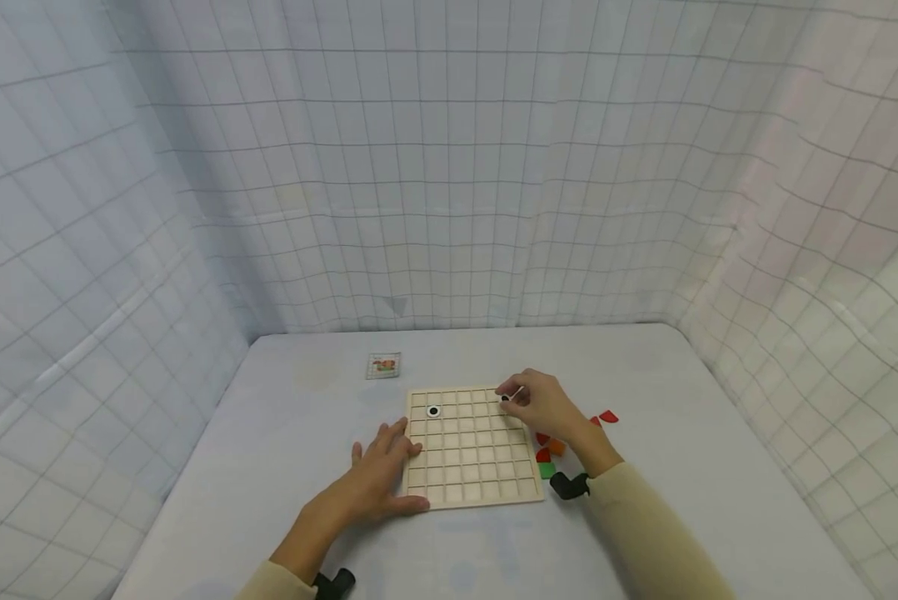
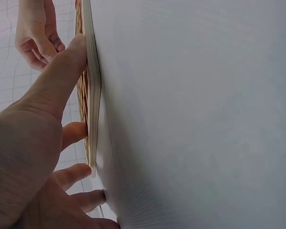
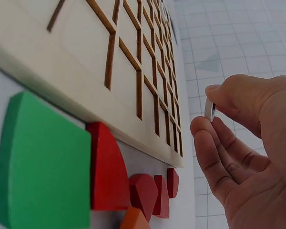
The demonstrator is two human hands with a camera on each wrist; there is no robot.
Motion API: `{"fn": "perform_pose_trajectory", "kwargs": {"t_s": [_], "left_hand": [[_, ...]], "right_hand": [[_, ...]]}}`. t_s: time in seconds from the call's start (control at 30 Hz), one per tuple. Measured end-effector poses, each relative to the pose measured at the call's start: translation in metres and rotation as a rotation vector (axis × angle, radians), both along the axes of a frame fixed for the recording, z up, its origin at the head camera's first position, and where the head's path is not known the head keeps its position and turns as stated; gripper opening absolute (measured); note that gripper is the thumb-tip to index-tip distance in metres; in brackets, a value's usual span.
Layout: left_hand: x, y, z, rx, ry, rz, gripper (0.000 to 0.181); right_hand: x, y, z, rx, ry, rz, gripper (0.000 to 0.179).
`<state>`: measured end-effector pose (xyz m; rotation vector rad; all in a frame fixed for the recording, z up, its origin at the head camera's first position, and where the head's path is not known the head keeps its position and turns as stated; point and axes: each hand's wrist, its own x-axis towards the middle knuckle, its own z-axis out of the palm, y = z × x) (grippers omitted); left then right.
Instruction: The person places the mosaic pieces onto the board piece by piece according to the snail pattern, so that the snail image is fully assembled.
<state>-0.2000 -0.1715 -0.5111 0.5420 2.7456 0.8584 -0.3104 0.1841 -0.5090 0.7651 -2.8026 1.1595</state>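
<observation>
A square wooden grid board (image 1: 471,456) lies on the table. On one of its upper left cells sits a round white disc with a black centre (image 1: 434,411), like an eye. My left hand (image 1: 377,477) rests along the board's left edge, fingers spread, with the thumb on the near edge. Over the far right corner, my right hand (image 1: 542,407) pinches a second eye disc (image 3: 209,109) between thumb and fingertips. In the right wrist view this disc stands on edge, above the board's surface.
To the board's right lie a green block (image 3: 45,162), an orange block (image 1: 556,447) and several red pieces (image 3: 107,167), partly under the right forearm. A small picture card (image 1: 384,365) is on the table behind the board's left side. Gridded white curtains (image 1: 419,167) enclose the table.
</observation>
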Motion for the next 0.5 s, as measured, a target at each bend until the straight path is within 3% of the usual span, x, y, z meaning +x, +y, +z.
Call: {"fn": "perform_pose_trajectory", "kwargs": {"t_s": [0.5], "left_hand": [[0.001,-0.002,0.001,0.006,-0.014,-0.005,0.078]], "right_hand": [[-0.002,-0.028,-0.005,-0.015,-0.002,0.052,0.016]]}}
